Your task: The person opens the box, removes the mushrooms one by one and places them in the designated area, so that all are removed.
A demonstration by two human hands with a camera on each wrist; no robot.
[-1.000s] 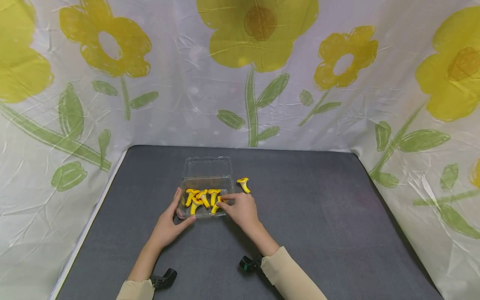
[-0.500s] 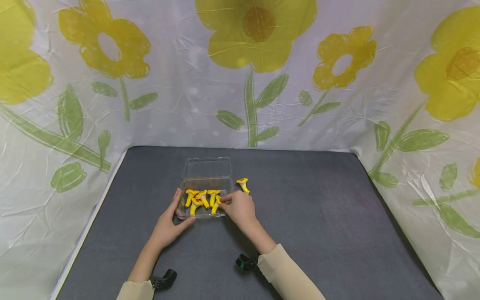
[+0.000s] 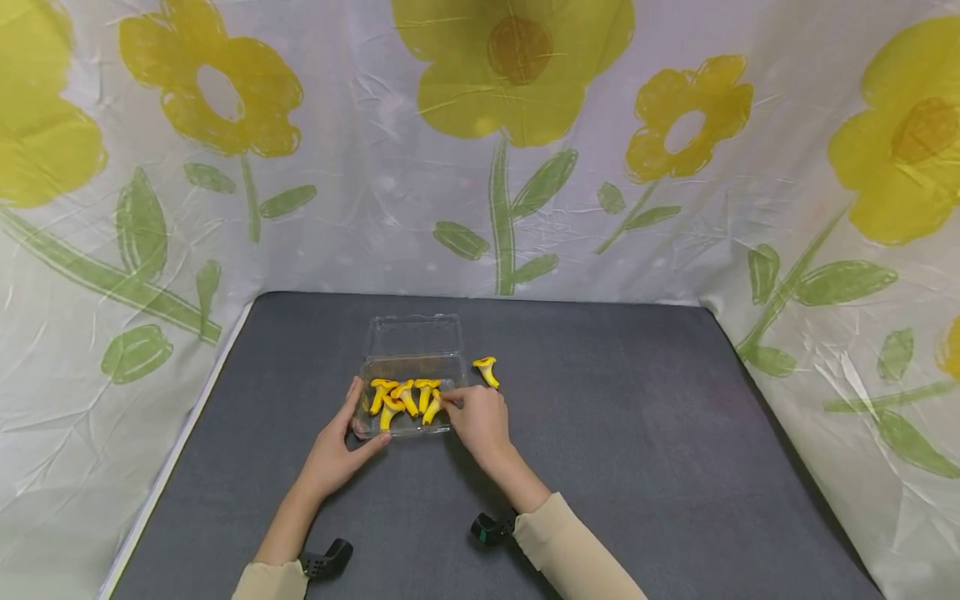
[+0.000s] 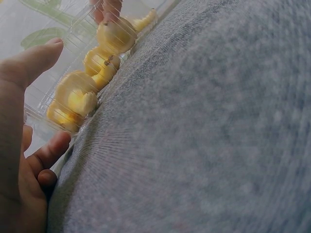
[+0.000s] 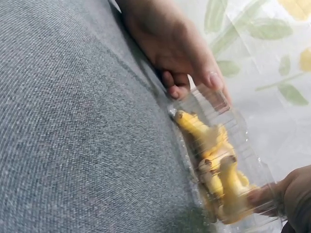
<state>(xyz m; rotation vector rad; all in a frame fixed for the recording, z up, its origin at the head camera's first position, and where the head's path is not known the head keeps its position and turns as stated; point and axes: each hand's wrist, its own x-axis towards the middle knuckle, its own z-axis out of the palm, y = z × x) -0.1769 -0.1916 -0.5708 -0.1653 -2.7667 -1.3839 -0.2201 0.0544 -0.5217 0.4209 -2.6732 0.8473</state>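
A hinged clear plastic box (image 3: 412,433) stands on the dark cloth, its lid (image 3: 415,335) tipped back. Several yellow chanterelle mushrooms (image 3: 405,395) lie inside. My left hand (image 3: 336,457) grips the box's left end, thumb along the front corner and fingers at the side. At the right end, my right hand (image 3: 480,421) reaches over the rim and pinches one chanterelle (image 3: 432,407) by its cap. In the right wrist view, its fingertip (image 5: 257,196) shows through the plastic against that chanterelle. The left wrist view sees the mushrooms (image 4: 77,97) through the box wall.
One loose chanterelle (image 3: 487,372) lies on the cloth just right of the box, beyond the right hand. Grey cloth (image 3: 637,433) covers the table. White curtains (image 3: 337,192) with printed yellow flowers rise along the back and sides.
The chanterelle at the right hand has shifted and turned slightly in the box, and the right fingertips have drawn a little to the right. Left hand and box stay put.
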